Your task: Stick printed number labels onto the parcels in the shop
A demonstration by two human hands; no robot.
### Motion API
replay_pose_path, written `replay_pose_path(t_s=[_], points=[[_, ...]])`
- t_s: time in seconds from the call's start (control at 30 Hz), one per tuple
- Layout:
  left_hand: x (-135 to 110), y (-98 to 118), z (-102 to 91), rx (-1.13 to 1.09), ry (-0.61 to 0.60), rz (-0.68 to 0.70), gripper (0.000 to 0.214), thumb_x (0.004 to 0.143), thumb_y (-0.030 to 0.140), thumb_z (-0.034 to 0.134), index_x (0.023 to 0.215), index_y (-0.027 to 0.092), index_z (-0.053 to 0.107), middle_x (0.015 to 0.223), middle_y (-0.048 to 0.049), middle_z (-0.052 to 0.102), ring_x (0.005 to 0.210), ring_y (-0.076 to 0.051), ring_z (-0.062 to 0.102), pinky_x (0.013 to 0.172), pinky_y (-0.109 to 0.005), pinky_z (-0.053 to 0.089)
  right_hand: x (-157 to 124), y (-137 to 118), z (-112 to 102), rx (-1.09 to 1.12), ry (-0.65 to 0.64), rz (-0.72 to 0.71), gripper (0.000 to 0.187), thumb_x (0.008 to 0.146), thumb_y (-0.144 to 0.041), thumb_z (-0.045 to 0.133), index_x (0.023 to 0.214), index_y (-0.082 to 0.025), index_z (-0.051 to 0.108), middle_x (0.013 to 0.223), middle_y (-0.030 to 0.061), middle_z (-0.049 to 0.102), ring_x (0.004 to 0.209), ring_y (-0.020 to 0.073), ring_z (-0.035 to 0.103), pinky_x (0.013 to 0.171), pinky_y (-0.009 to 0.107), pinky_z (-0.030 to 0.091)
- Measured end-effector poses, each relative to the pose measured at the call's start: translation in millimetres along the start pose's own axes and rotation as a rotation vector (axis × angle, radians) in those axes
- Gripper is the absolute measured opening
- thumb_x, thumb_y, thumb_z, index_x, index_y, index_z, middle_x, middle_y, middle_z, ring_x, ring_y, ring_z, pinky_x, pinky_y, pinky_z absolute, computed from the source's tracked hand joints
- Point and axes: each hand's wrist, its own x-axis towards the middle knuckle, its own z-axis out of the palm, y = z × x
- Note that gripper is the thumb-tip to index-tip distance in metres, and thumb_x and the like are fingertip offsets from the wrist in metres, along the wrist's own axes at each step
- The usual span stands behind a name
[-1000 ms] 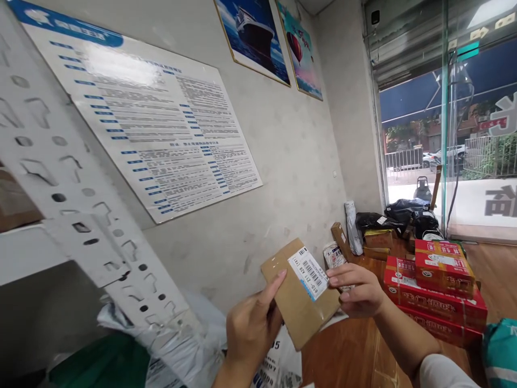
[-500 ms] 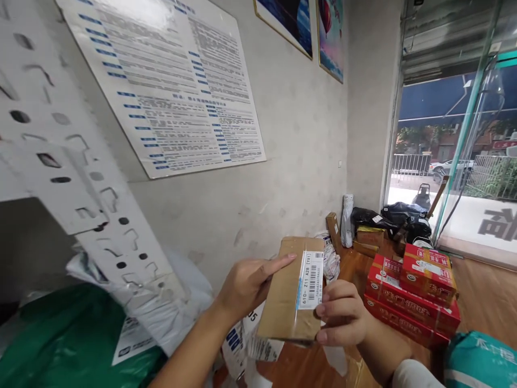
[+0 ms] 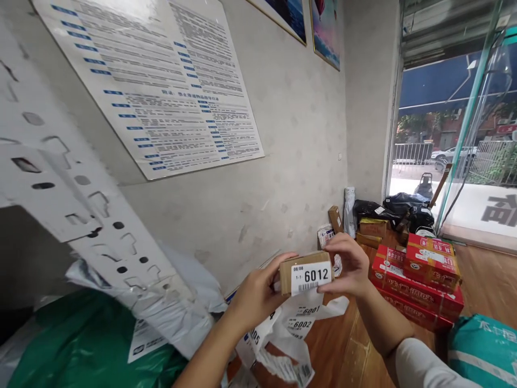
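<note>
I hold a small brown cardboard box [image 3: 287,271] in front of me with both hands. Its narrow edge faces me and carries a white label [image 3: 311,277] printed "6012" with a barcode. My left hand [image 3: 256,293] grips the box's left end, fingers curled around it. My right hand [image 3: 349,264] pinches the right end, thumb below and fingers on top. Below the box lie white plastic mailer bags [image 3: 301,323] with similar numbered labels.
A white perforated shelf upright [image 3: 92,215] slants across the left, with a green bag [image 3: 81,345] beneath it. Red cartons [image 3: 420,275] are stacked on the wooden floor at right, dark parcels [image 3: 383,213] behind them by the glass door. A teal bag [image 3: 484,345] sits bottom right.
The box has been turned from its broad taped face to its narrow edge, so the "6012" label now faces me. My right hand moved from below the box to its right end.
</note>
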Motion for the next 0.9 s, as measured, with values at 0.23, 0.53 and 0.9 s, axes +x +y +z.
replay_pose_path(t_s=[0.23, 0.53, 0.9], points=[[-0.3, 15.2, -2.3, -0.12, 0.027, -0.14, 0.038, 0.078, 0.042, 0.061, 0.108, 0.019, 0.069, 0.098, -0.0061, 0.078, 0.092, -0.026, 0.073, 0.081, -0.033, 0.058, 6.4, 14.1, -3.6, 0.152, -0.16, 0.16, 0.053, 0.078, -0.05, 0.078, 0.123, -0.027, 0.061, 0.1, 0.0077, 0.061, 0.085, 0.018, 0.059, 0.052, 0.022, 0.052], [-12.1, 17.2, -5.2, -0.199, 0.082, -0.151, 0.043, 0.078, 0.04, 0.064, 0.115, 0.018, 0.065, 0.113, -0.0081, 0.076, 0.104, -0.027, 0.071, 0.087, -0.033, 0.058, 25.2, -2.7, -0.5, -0.224, -0.214, -0.384, 0.042, 0.094, -0.026, 0.059, 0.135, -0.02, 0.056, 0.108, 0.013, 0.07, 0.102, 0.0237, 0.063, 0.085, 0.04, 0.059], [-53.6, 9.3, -7.3, -0.006, 0.275, -0.226, 0.051, 0.077, 0.034, 0.062, 0.125, 0.018, 0.062, 0.101, -0.0068, 0.078, 0.088, -0.024, 0.073, 0.08, -0.03, 0.058, 41.7, -25.4, 22.2, -0.236, -0.538, -0.261, 0.034, 0.092, -0.032, 0.062, 0.125, -0.024, 0.06, 0.118, 0.013, 0.068, 0.107, 0.0252, 0.068, 0.086, 0.039, 0.062]])
